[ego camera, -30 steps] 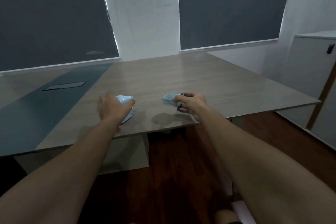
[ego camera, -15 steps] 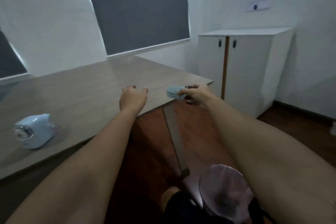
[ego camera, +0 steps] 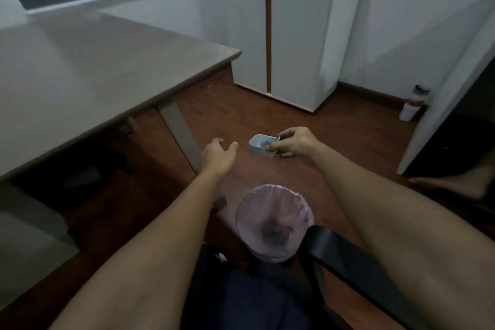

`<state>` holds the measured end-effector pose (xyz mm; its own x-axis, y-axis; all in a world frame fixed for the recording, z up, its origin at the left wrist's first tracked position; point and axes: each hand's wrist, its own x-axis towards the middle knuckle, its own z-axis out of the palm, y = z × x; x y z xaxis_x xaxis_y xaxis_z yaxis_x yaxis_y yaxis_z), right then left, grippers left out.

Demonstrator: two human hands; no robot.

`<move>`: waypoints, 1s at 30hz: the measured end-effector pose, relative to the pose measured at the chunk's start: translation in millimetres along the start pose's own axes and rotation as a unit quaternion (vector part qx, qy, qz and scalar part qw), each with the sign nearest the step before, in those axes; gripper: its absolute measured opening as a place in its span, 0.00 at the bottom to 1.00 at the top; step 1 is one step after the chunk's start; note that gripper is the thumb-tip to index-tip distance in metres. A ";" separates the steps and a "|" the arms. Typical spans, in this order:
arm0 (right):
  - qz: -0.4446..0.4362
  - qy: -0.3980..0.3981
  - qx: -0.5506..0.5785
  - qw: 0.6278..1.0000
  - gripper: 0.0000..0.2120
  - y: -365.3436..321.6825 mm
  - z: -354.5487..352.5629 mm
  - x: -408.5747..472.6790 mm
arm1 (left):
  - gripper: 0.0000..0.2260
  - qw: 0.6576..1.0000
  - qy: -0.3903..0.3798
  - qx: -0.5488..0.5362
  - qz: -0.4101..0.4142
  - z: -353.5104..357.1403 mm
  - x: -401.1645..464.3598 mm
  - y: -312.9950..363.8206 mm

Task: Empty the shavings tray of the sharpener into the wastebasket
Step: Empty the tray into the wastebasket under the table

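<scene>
My right hand [ego camera: 296, 143] grips the small light-blue shavings tray [ego camera: 261, 144] by its near edge, holding it level over the wooden floor with dark shavings visible inside. The wastebasket [ego camera: 274, 222], lined with a pale pink bag, stands on the floor below and nearer to me than the tray. My left hand [ego camera: 218, 157] hovers empty to the left of the tray, fingers spread. The sharpener body is out of view.
The grey-brown table [ego camera: 93, 67] fills the left, its leg [ego camera: 179, 131] slanting down by my left hand. A white cabinet [ego camera: 284, 32] stands ahead, a bottle [ego camera: 412, 107] by the wall, a bare foot [ego camera: 455, 185] at right, a black chair arm [ego camera: 348, 257] beside the wastebasket.
My view has swung right and down from the table to the floor. My left hand let go of the sharpener, which left the view. My right hand carried the tray off the table toward the wastebasket.
</scene>
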<state>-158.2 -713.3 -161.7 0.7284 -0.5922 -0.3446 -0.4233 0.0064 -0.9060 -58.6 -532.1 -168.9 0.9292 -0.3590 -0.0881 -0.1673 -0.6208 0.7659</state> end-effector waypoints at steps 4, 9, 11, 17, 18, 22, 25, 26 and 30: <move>0.020 -0.031 -0.064 0.997 0.29 61.4 2.9 28.5 | 0.26 0.997 -0.043 0.013 -0.055 59.2 3.3 -46.4; 0.041 -0.081 -0.164 0.982 0.22 138.0 12.0 57.5 | 0.26 0.988 -0.069 0.012 -0.139 121.1 5.6 -112.5; 0.049 -0.087 -0.228 0.968 0.22 169.9 14.9 69.3 | 0.26 0.982 -0.073 0.005 -0.175 145.2 5.2 -138.0; 0.079 -0.110 -0.323 0.936 0.28 242.8 32.9 94.8 | 0.33 0.961 -0.072 -0.005 -0.266 193.4 4.2 -191.3; 0.077 -0.118 -0.340 0.930 0.29 249.9 36.4 97.1 | 0.33 0.960 -0.065 -0.007 -0.273 196.0 5.9 -197.0; 0.042 -0.125 -0.404 0.905 0.27 272.6 50.7 103.2 | 0.29 0.953 -0.069 -0.017 -0.294 204.3 9.4 -214.1; 0.022 -0.148 -0.452 0.879 0.28 283.8 59.4 109.4 | 0.26 0.951 -0.056 -0.030 -0.302 208.7 5.6 -218.2; 0.018 -0.159 -0.466 0.870 0.29 286.0 62.1 111.0 | 0.26 0.952 -0.051 -0.028 -0.300 209.9 4.0 -219.0; 0.019 -0.180 -0.504 0.844 0.33 290.5 75.8 122.3 | 0.29 0.957 -0.052 -0.014 -0.286 212.0 2.2 -221.9</move>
<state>-151.2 -722.8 -485.6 0.7439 -0.3231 -0.5850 -0.5613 -0.7771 -0.2846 -89.3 -542.9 -474.0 0.8285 -0.0342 -0.5589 0.3689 -0.7177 0.5907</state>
